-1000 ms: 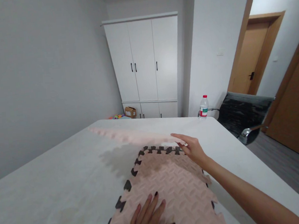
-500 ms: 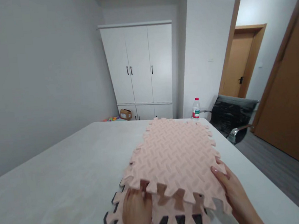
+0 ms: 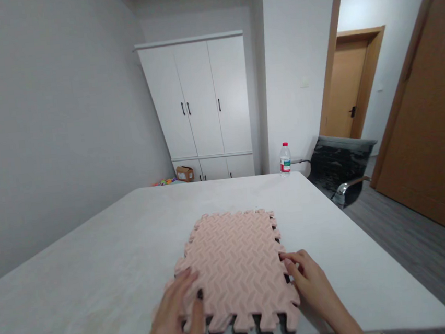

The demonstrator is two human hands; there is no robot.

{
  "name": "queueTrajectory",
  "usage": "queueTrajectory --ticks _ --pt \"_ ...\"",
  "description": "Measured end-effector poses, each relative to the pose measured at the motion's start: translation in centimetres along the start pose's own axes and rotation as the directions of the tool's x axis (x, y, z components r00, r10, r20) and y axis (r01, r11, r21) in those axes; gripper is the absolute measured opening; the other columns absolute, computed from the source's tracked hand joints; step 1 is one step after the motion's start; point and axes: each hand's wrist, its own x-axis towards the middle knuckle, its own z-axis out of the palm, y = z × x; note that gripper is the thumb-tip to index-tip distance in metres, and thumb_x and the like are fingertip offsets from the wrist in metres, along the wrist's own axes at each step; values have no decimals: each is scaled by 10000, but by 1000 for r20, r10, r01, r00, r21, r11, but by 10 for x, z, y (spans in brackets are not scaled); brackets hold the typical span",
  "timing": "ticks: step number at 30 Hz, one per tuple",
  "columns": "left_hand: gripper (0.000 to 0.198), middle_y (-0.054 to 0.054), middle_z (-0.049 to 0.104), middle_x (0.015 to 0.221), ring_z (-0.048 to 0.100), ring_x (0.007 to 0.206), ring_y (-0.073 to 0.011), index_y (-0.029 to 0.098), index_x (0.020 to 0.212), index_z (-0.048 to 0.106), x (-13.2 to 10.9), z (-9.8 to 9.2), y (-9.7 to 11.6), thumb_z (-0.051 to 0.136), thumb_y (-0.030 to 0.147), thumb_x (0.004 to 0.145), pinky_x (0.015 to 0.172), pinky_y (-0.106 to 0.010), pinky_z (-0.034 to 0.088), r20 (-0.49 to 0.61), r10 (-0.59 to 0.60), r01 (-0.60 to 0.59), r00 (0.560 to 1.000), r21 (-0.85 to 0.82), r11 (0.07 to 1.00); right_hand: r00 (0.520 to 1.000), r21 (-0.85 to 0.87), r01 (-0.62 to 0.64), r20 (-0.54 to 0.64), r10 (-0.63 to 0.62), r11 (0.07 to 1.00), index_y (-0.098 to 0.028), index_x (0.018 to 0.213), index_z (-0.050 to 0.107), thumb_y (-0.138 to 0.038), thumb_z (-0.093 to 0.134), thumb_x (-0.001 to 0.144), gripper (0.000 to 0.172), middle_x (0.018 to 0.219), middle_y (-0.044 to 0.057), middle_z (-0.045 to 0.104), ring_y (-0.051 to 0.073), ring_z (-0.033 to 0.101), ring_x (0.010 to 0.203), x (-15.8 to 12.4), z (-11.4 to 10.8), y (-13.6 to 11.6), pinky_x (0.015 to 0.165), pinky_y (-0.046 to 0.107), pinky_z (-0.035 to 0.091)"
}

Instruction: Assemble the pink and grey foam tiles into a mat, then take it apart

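Pink interlocking foam mat tiles, stacked with the top tile [image 3: 235, 260] showing a raised diamond-plate pattern and jigsaw edges, lie near the table's front edge. Parts of a lower tile peep out at the left and front edges. At the front left corner, my left hand [image 3: 177, 315] rests with its fingers apart on the tile. On the right side, my right hand [image 3: 312, 281] pinches the tile's edge between thumb and fingers. How many tiles are underneath is hidden.
The white table [image 3: 99, 273] carries a water bottle [image 3: 285, 160] with a red cap at its far right corner. A black chair [image 3: 340, 166] stands beyond the right edge. A white cabinet [image 3: 203, 95] and a cardboard box [image 3: 185, 174] are behind.
The top tile has come down and toward me, and now lies nearly lined up on the stack. My left hand has gone from the front edge onto the left corner, opening out.
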Motion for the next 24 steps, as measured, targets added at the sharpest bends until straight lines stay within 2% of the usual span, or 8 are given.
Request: queueTrajectory --ticks 2,4,8,11,13,16,21,24 --pt "333 -28 586 1260 544 1161 -231 290 1136 571 8 23 43 498 293 811 936 -395 504 102 250 -243 963 -74 967 999 -50 39 -28 -41 998 -223 1049 639 -485 369 887 410 970 63 580 162 568 744 -2 -9 2 738 313 462" --pt "389 -42 541 1317 493 1217 -266 302 1159 572 11 45 79 553 289 771 977 -478 465 253 418 -391 873 -152 908 995 -55 51 -79 -55 997 -227 1064 624 -474 372 886 396 1052 70 563 163 574 804 -5 -25 12 706 290 478" --pt "517 -70 417 1421 311 1331 -338 307 1214 545 10 73 118 622 381 707 1057 -624 277 557 453 -350 696 -288 891 961 -110 -1 -274 -29 994 -234 1088 603 -487 397 861 398 1177 70 527 187 560 977 -17 -82 58 689 265 504" --pt "604 -85 308 1481 178 1377 -346 298 1263 499 8 87 123 631 389 680 1084 -649 136 668 402 -263 626 -305 915 892 -244 -164 -450 38 956 -237 1120 588 -521 405 833 443 1222 65 520 191 598 890 -33 -133 108 659 289 514" --pt "603 -79 250 1504 114 1393 -332 287 1269 485 6 96 122 599 341 680 1087 -652 69 682 378 -235 626 -297 926 856 -345 -268 -514 58 900 -213 1127 589 -537 370 831 490 1191 89 545 215 608 847 -42 -160 139 680 335 514" --pt "627 -53 213 1518 73 1405 -297 269 1268 473 4 105 120 550 265 646 1090 -644 6 680 339 -208 650 -270 940 856 -431 -331 -512 75 839 -163 1107 604 -568 345 821 560 1127 138 582 285 599 916 -51 -178 169 771 412 498" --pt "637 -1 200 1524 62 1411 -262 268 1216 494 0 107 118 533 235 581 1110 -600 -17 661 318 -194 680 -256 947 837 -372 -486 -459 298 791 -224 1182 575 -652 357 795 616 1021 120 649 313 637 833 -53 -176 180 704 446 506" --pt "646 58 192 1523 51 1413 -226 300 1200 495 1 107 110 518 203 562 1126 -550 -34 610 300 -209 734 -217 953 815 -364 -544 -443 373 756 -269 1217 552 -692 352 779 641 971 102 666 324 645 811 -53 -176 185 708 470 500"
